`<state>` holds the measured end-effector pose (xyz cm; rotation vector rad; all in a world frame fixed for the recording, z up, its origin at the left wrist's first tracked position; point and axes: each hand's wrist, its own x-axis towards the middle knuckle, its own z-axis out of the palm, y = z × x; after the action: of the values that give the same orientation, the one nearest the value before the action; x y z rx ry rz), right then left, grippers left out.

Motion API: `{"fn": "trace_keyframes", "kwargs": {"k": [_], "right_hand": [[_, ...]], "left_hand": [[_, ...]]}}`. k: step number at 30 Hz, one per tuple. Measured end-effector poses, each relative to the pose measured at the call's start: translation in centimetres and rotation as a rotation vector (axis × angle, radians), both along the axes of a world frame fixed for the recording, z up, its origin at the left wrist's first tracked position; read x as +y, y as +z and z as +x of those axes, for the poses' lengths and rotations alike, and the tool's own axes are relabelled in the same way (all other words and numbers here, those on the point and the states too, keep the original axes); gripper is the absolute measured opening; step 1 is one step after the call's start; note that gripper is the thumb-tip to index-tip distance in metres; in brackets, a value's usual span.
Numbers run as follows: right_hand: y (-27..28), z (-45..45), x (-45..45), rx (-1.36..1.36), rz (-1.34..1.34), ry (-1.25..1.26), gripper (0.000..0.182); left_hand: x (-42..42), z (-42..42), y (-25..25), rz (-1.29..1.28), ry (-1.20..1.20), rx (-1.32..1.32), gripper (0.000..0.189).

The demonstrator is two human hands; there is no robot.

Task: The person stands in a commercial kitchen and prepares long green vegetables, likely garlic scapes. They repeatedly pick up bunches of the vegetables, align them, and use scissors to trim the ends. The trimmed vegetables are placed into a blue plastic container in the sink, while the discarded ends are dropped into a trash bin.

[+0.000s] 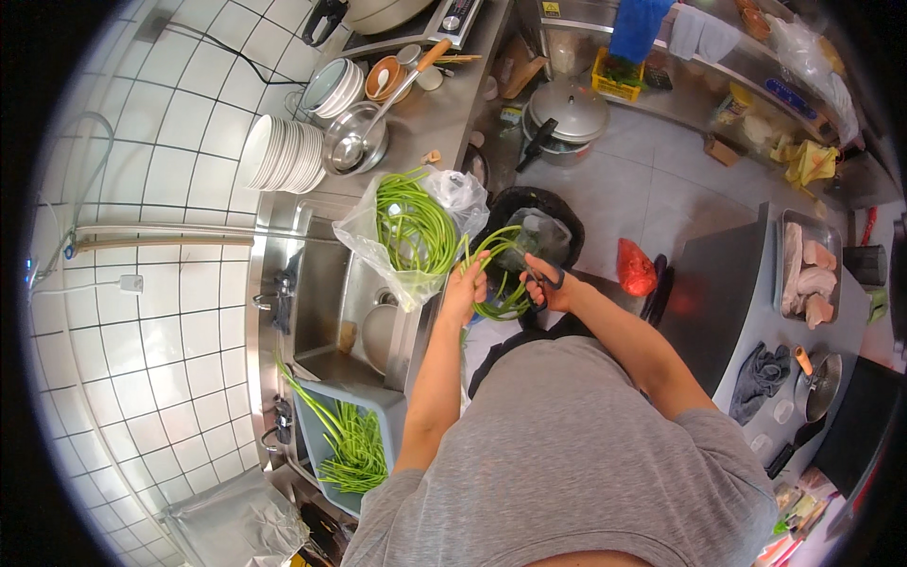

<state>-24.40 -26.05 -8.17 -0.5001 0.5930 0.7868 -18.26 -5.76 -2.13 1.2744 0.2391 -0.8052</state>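
My left hand [465,289] grips a small bunch of long green garlic scapes [502,309], which loop to the right in front of my body. In my right hand [550,282] is a pair of scissors [554,278] with dark handles; its blades are close to the looped stems, partly hidden by the fingers. Just beyond my left hand, an open clear plastic bag [360,230] on the sink edge holds a coiled heap of garlic scapes [418,227]. Below both hands stands a black bin [567,205] with a plastic bag inside. Shorter green stems [356,443] lie in a blue-grey tub [393,407] at the left.
A steel sink [322,312] lies left of my arm. Stacked white plates [283,156] and a steel bowl [372,152] with a ladle stand on the counter. A lidded pot [569,113] and red bag [635,267] are on the floor. A meat tray [786,312] sits right.
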Motion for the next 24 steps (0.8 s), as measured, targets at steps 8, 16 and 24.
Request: {"fn": "trace_keyframes", "kwargs": {"k": [8, 16, 24], "right_hand": [[-0.1, -0.1, 0.4, -0.041, -0.193, 0.021, 0.051], [0.6, 0.5, 0.1, 0.042, 0.101, 0.007, 0.059], [-1.9, 1.9, 0.3, -0.057, -0.08, -0.009, 0.056]], "left_hand": [[-0.2, 0.2, 0.2, 0.014, 0.053, 0.034, 0.033], [-0.3, -0.1, 1.3, -0.091, 0.096, 0.057, 0.034], [-0.3, -0.3, 2.5, -0.172, 0.093, 0.087, 0.032]]}}
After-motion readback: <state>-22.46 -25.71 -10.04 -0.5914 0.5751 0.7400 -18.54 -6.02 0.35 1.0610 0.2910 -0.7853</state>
